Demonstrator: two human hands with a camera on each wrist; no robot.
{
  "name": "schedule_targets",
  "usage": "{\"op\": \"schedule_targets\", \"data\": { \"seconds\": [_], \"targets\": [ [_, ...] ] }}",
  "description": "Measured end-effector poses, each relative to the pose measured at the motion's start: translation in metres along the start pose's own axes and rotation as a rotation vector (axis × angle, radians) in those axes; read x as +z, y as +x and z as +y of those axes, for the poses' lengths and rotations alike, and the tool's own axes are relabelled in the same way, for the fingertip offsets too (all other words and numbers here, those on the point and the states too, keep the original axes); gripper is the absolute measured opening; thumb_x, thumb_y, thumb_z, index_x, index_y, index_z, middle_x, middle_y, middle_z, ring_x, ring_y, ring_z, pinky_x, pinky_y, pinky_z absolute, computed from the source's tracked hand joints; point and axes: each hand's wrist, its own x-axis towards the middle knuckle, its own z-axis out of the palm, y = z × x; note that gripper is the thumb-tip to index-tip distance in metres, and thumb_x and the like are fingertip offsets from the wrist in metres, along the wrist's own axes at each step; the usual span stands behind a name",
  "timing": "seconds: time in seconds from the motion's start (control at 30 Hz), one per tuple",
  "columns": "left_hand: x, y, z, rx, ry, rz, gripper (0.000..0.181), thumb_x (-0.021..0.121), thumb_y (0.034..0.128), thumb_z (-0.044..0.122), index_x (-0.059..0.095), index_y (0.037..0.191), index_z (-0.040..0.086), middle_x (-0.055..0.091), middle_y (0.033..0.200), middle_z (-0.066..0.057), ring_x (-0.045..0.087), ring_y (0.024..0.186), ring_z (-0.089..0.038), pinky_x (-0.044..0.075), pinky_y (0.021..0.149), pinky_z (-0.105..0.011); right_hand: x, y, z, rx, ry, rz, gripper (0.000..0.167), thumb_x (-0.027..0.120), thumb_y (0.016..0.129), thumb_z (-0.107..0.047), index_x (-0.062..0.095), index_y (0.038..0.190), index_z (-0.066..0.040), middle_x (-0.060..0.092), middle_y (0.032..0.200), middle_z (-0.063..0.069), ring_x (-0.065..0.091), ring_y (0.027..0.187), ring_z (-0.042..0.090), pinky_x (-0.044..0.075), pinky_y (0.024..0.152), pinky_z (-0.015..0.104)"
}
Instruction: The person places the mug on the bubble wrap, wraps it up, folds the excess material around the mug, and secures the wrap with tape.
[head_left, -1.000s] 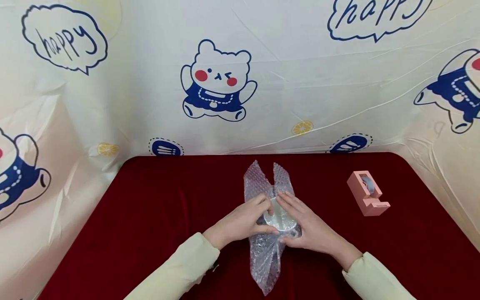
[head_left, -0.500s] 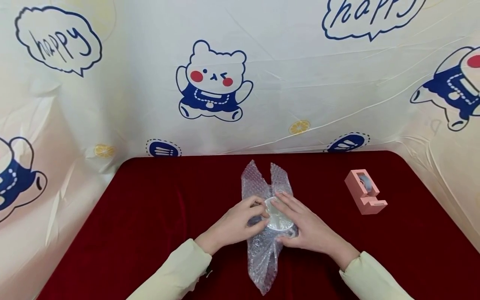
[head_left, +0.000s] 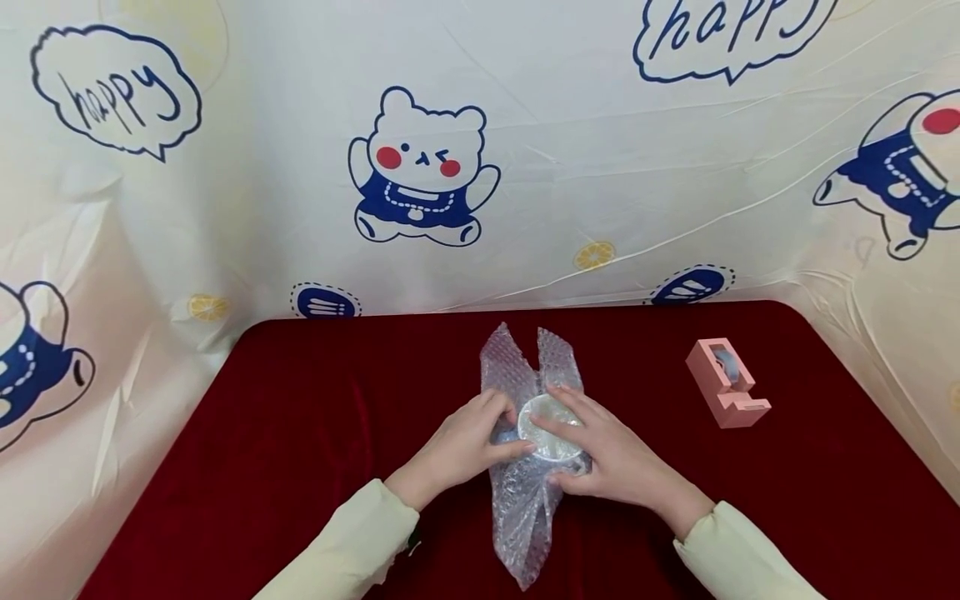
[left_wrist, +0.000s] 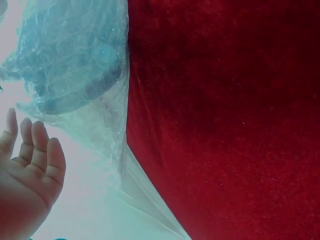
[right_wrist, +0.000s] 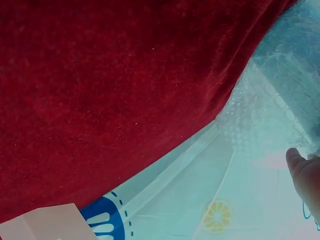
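A round object with a pale disc-like top [head_left: 553,442] lies in clear bubble wrap [head_left: 525,533] on the red cloth. At its left side, the left hand [head_left: 457,446] has its thumb by the rim and its other fingers bent against the wrap. The left wrist view shows a hand [left_wrist: 30,180] with slightly bent fingers below the wrap [left_wrist: 75,55]. From the right, the right hand [head_left: 618,454] holds the object, fingers spread over its top and thumb at the near side. In the right wrist view, a fingertip of a hand [right_wrist: 307,182] is beside the wrap [right_wrist: 270,110].
A pink tape dispenser [head_left: 723,387] stands at the right on the red-covered table [head_left: 300,408]; its corner [right_wrist: 50,222] shows in the right wrist view. A white printed cloth [head_left: 555,183] hangs behind and beside the table.
The left hand has drawn back from over the disc to its left side. The right index finger has moved left across the top. The whole head view has shifted slightly.
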Motion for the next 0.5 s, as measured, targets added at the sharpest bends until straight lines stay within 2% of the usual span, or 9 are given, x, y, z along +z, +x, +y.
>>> {"op": "schedule_targets", "data": {
  "seconds": [0.17, 0.23, 0.3, 0.33, 0.43, 0.5],
  "targets": [
    [0.003, -0.007, -0.005, 0.022, 0.055, 0.053, 0.03, 0.063, 0.0885, 0.045, 0.055, 0.092, 0.016, 0.054, 0.085, 0.007, 0.045, 0.071, -0.004, 0.043, 0.064, -0.017, 0.003, -0.001, 0.0, 0.02, 0.005, -0.001, 0.066, 0.071, 0.081, -0.044, 0.049, 0.14, -0.028, 0.03, 0.157, 0.009, 0.03, 0.142, 0.035, 0.04, 0.102, 0.061],
    [0.004, -0.014, -0.009, 0.069, 0.098, 0.098, 0.025, 0.061, 0.0921, 0.04, 0.058, 0.094, 0.016, 0.056, 0.088, 0.006, 0.049, 0.074, -0.005, 0.045, 0.066, -0.018, 0.004, -0.001, 0.0, 0.022, 0.012, 0.001, 0.065, 0.071, 0.081, -0.045, 0.049, 0.14, -0.029, 0.029, 0.157, 0.008, 0.03, 0.142, 0.035, 0.04, 0.101, 0.06],
    [0.005, -0.022, -0.014, 0.17, 0.153, 0.149, 0.014, 0.061, 0.0926, 0.029, 0.06, 0.095, 0.015, 0.059, 0.091, 0.006, 0.053, 0.079, -0.007, 0.047, 0.07, -0.02, 0.005, -0.001, 0.0, 0.02, 0.026, 0.003, 0.065, 0.071, 0.082, -0.045, 0.048, 0.141, -0.029, 0.028, 0.158, 0.008, 0.029, 0.143, 0.035, 0.039, 0.102, 0.06],
    [0.006, -0.027, -0.018, 0.243, 0.191, 0.177, 0.008, 0.062, 0.0905, 0.021, 0.061, 0.096, 0.015, 0.06, 0.092, 0.005, 0.055, 0.081, -0.007, 0.048, 0.072, -0.02, 0.005, -0.001, 0.0, 0.018, 0.029, 0.003, 0.065, 0.071, 0.082, -0.045, 0.048, 0.141, -0.03, 0.028, 0.158, 0.007, 0.029, 0.143, 0.035, 0.04, 0.102, 0.06],
    [0.011, -0.04, -0.026, 0.496, 0.297, 0.25, 0.018, 0.063, 0.0792, 0.004, 0.063, 0.094, 0.014, 0.061, 0.093, 0.005, 0.056, 0.084, -0.008, 0.048, 0.075, -0.021, 0.004, -0.001, 0.0, 0.017, 0.037, 0.005, 0.065, 0.071, 0.082, -0.044, 0.048, 0.141, -0.03, 0.027, 0.158, 0.007, 0.028, 0.143, 0.035, 0.04, 0.102, 0.06],
    [0.015, -0.046, -0.029, 0.635, 0.351, 0.271, 0.02, 0.056, 0.0808, 0.001, 0.063, 0.094, 0.014, 0.06, 0.094, 0.004, 0.057, 0.084, -0.009, 0.048, 0.077, -0.021, 0.003, -0.001, 0.001, 0.017, 0.036, 0.006, 0.066, 0.072, 0.081, -0.044, 0.047, 0.141, -0.031, 0.027, 0.158, 0.006, 0.029, 0.143, 0.035, 0.04, 0.102, 0.06]
  ]
}}
